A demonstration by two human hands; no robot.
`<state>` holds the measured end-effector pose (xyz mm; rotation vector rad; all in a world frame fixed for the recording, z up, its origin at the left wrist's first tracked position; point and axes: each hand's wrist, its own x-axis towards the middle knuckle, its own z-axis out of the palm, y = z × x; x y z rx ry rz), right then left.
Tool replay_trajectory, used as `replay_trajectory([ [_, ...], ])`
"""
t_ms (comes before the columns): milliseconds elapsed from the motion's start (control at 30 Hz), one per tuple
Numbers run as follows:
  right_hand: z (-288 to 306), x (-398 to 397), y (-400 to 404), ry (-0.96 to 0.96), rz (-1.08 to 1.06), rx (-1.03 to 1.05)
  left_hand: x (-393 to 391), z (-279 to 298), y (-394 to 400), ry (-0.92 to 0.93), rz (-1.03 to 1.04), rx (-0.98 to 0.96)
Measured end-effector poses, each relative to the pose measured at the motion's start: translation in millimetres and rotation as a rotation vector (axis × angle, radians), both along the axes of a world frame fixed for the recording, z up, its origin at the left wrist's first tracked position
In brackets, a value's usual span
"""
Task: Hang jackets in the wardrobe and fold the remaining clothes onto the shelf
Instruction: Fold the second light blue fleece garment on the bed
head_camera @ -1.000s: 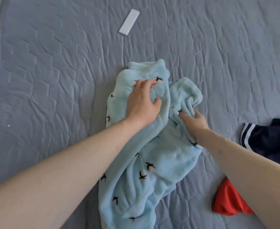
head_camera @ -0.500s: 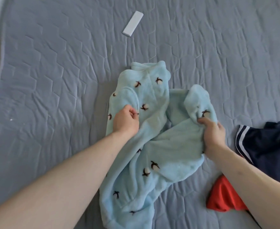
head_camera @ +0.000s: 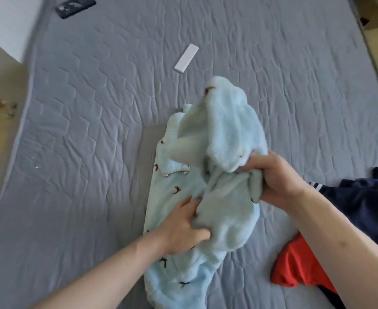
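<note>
Head view: the light-blue fleece garment (head_camera: 206, 186) lies bunched on the bed (head_camera: 94, 152). The right hand (head_camera: 275, 179) grips a raised fold. The left hand (head_camera: 183, 228), fingers curled, grips the fabric lower down.

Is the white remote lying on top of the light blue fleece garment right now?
No, the white remote lies apart on the bare grey quilted bedcover, beyond the light blue fleece garment.
</note>
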<state>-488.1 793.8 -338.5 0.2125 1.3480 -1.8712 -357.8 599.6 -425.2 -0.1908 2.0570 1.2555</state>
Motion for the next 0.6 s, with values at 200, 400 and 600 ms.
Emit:
replay_trajectory([
  [200, -25, -55, -72, 0.020, -0.070, 0.076, -5, -16, 3, -0.040, 0.583, 0.168],
  [400, -110, -34, -92, 0.239, 0.124, 0.931, -4, -41, -3, -0.187, 0.701, 0.050],
  [600, -137, 0, -63, 0.080, -0.064, 0.922, -35, -48, -35, -0.077, 0.713, -0.086],
])
